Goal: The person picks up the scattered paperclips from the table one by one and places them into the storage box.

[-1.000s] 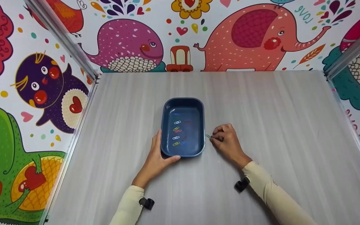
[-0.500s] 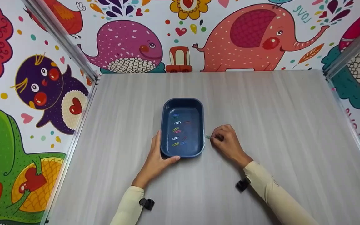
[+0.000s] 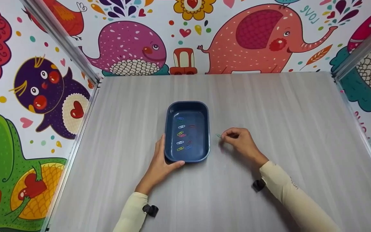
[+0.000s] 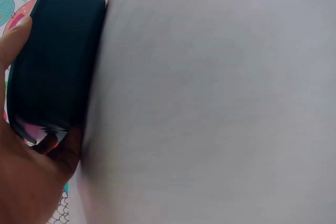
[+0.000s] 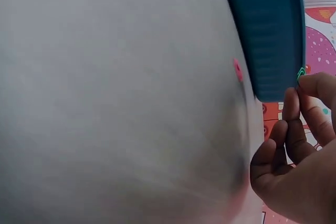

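My left hand [image 3: 160, 165] holds a dark blue rectangular tray [image 3: 201, 138] at its near left corner, thumb over the near rim and fingers along the left side. Several coloured paper clips, white, yellow, red, blue and green, lie on the tray's floor; one white clip [image 3: 181, 126] is near the middle. Just right of the tray, my right hand [image 3: 243, 143] pinches a green paper clip [image 5: 301, 72] between thumb and fingertips, above the table. Beneath that hand, a pink paper clip [image 5: 238, 70] lies on the table beside the tray's wall.
The pale wood-grain table [image 3: 269, 103] runs back to a wall printed with cartoon animals. A second printed wall [image 3: 27, 129] stands on the left, with metal frame strips along the table's edges. Small black devices [image 3: 150, 210] are worn at both wrists.
My right hand has risen off the table and shifted slightly right with the green paper clip, uncovering a pink clip below. My left hand and the tray stay in place.
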Motion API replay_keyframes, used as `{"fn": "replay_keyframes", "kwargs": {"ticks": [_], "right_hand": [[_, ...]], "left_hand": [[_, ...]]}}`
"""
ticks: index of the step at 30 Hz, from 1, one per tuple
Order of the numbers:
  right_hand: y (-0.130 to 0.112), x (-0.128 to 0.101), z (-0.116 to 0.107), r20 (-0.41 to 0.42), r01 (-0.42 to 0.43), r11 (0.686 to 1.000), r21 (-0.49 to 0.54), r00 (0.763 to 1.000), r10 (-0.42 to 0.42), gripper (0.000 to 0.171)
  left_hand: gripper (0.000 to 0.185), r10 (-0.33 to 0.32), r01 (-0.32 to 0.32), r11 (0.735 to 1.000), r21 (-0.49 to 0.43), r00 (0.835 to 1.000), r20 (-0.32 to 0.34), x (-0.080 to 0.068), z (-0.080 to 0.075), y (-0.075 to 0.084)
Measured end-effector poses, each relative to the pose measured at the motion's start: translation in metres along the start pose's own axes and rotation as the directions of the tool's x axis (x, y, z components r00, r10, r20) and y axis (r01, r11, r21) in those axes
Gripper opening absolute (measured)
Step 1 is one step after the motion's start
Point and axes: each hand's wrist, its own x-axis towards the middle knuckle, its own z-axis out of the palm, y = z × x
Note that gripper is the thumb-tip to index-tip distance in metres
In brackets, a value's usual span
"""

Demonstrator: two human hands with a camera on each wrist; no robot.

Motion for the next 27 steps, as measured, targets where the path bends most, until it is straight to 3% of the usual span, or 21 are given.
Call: {"fn": "replay_keyframes", "kwargs": {"ticks": [6,15,27], "right_hand": [[-0.014,0.008,-0.003,-0.014,-0.031,0.999,0.02,0.999,0.031,0.011],[-0.042,0.029,0.005,-0.006,-0.143,0.987,0.072,0.99,0.144,0.014],[-0.073,0.062,0.028,0.026,-0.156,0.987,-0.028,0.987,0.156,0.01]], "left_hand": [[0.132,-0.007,0.007,1.0,0.0,1.0,0.001,-0.001,0.0,0.0],[0.133,0.0,0.0,1.0,0.003,1.0,-0.002,0.001,0.0,0.0],[0.132,-0.001,0.001,1.0,-0.002,1.0,-0.001,0.0,-0.001,0.0]]}}
